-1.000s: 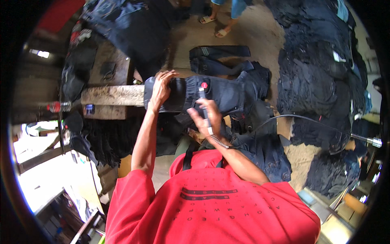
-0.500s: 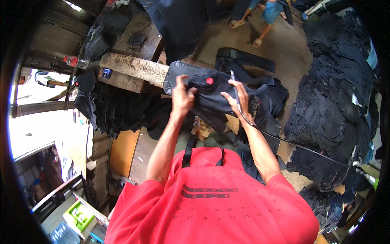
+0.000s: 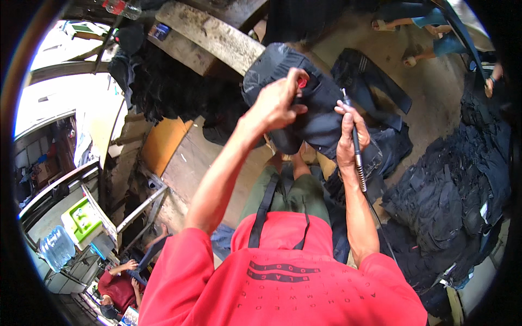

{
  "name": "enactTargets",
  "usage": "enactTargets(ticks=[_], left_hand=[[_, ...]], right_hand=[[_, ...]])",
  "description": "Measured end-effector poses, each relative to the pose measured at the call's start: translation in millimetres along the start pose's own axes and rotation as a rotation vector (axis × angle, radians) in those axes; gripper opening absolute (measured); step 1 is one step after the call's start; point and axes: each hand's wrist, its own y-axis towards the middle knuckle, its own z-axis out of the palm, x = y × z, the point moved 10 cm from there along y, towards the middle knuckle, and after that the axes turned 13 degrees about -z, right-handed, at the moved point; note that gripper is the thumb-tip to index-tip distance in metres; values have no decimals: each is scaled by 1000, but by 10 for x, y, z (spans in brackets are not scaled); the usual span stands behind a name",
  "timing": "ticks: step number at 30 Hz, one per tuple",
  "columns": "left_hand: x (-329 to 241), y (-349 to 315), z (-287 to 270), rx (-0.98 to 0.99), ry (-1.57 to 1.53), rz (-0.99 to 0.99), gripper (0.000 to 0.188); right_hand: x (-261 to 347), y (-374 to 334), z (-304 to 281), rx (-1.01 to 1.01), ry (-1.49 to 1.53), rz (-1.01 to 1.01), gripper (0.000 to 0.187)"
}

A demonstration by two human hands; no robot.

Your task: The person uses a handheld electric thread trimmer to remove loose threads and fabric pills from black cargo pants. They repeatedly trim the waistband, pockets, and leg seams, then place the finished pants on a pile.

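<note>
Dark denim trousers (image 3: pixel 321 117) are drawn over the end of a long worn board (image 3: pixel 209 35) in front of me. A small red piece (image 3: pixel 303 83) shows on the cloth, partly covered by the fingers of my left hand (image 3: pixel 274 103). That hand lies over the denim, its thumb apart from the fingers, and I see nothing held in it. My right hand (image 3: pixel 352 136) is closed around a slim rotary tool handpiece (image 3: pixel 356 142), metal tip pointing away from me. A spring sleeve and black cable trail from it down along my right forearm.
Dark garments heap up on the right (image 3: pixel 435 185), and more dark cloth (image 3: pixel 163 89) hangs at the left. Dark trousers (image 3: pixel 370 81) lie on the floor beyond. Other people stand far right and sit lower left. A water jug (image 3: pixel 57 248) stands near a green tray (image 3: pixel 81 221).
The view has shifted, so the board and trousers sit farther up and right. My left hand has moved onto the red piece. My right hand still grips the handpiece.
</note>
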Motion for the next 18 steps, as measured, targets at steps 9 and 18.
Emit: enactTargets(ticks=[9,18], left_hand=[[162,95,-37,89,-252,107,85],[272,111,-9,29,-397,56,89]], right_hand=[[275,190,488,340,-174,-294,30],[223,106,572,331,-83,-451,36]])
